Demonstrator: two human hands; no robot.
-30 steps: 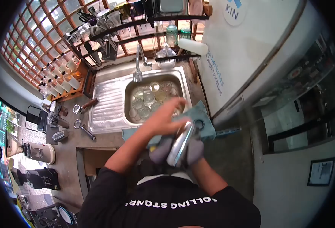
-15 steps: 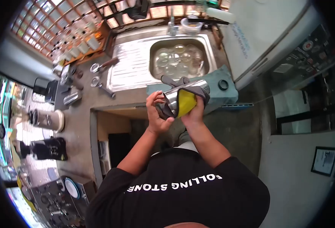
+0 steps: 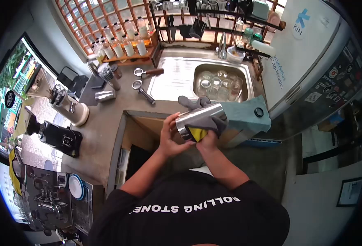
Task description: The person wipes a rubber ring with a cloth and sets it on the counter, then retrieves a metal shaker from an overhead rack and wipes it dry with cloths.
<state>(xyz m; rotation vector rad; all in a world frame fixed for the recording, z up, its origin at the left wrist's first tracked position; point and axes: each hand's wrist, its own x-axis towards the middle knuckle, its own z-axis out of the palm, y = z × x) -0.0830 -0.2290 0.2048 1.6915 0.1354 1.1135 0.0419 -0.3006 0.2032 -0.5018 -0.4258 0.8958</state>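
A shiny stainless steel cylinder (image 3: 199,116) lies tilted between my hands, above the counter's front edge. My left hand (image 3: 169,137) is curled round its left end, fingers on the far side and thumb underneath. My right hand (image 3: 208,141) is closed on a grey and yellow cloth (image 3: 211,124), which is wrapped against the cylinder's near side and right end. A loose grey part of the cloth sticks up behind the cylinder. I cannot tell which end of the cylinder is open.
Ahead is a steel sink (image 3: 250,84) holding several glasses. A teal cloth (image 3: 243,115) with a black ring (image 3: 259,111) lies on the right. Two portafilters (image 3: 142,91), a metal cup (image 3: 105,96) and grinders (image 3: 60,137) stand left. A fridge (image 3: 300,53) is at right.
The camera view has shifted, showing more of the shelves. The cylinder has turned so its side faces up more, and the cloth's yellow side shows less. Both hands still hold on.
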